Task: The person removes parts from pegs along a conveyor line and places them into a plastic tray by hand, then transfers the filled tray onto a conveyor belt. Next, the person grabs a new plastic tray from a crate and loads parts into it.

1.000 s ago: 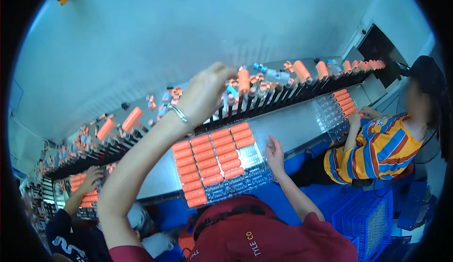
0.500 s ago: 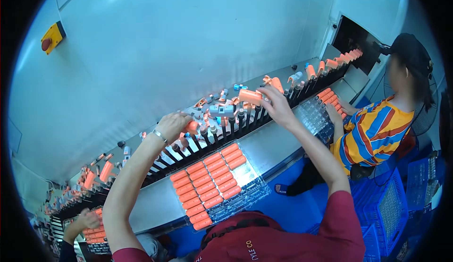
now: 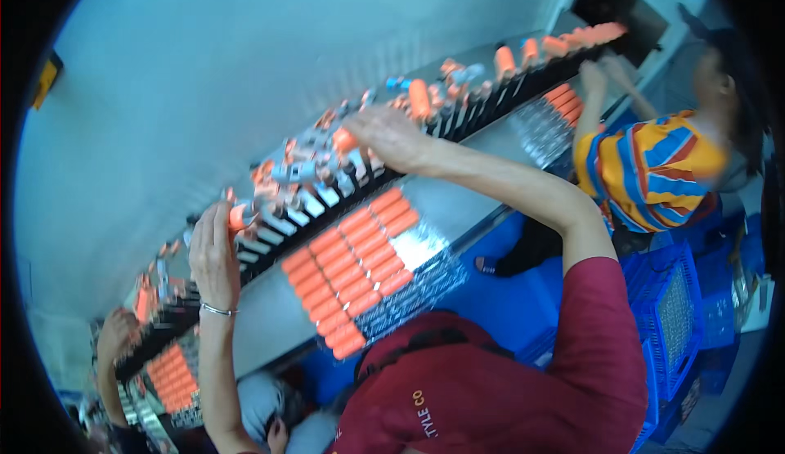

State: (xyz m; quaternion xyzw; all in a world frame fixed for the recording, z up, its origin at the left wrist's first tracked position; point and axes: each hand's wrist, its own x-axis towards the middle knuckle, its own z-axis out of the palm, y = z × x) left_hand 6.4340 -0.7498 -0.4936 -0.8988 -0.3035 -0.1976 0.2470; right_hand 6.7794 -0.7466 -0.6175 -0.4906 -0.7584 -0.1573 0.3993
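My left hand (image 3: 214,249), with a silver bangle at the wrist, is closed on a small orange plastic shell (image 3: 239,218) at the row of upright pegs. Farther right, my right hand (image 3: 394,137) grips another orange plastic shell (image 3: 344,141) above the pegs. Both hands are somewhat blurred, and the fingers hide part of each shell. Between them lies a grey-blue plastic part (image 3: 294,173) among loose orange and grey pieces. In front of me, a clear tray (image 3: 425,284) carries rows of orange shells (image 3: 347,262), with bare pockets along its near right side.
The dark peg line (image 3: 482,110) runs diagonally from lower left to a dark opening (image 3: 617,16). A co-worker in a striped shirt (image 3: 654,172) reaches over it at right. Another person's hand (image 3: 117,331) works at left. Blue crates (image 3: 666,315) stand at lower right.
My left hand has moved left and down along the pegs; my right hand has moved left. The view has turned. The co-worker's hands at right have moved from the tray toward the peg line.
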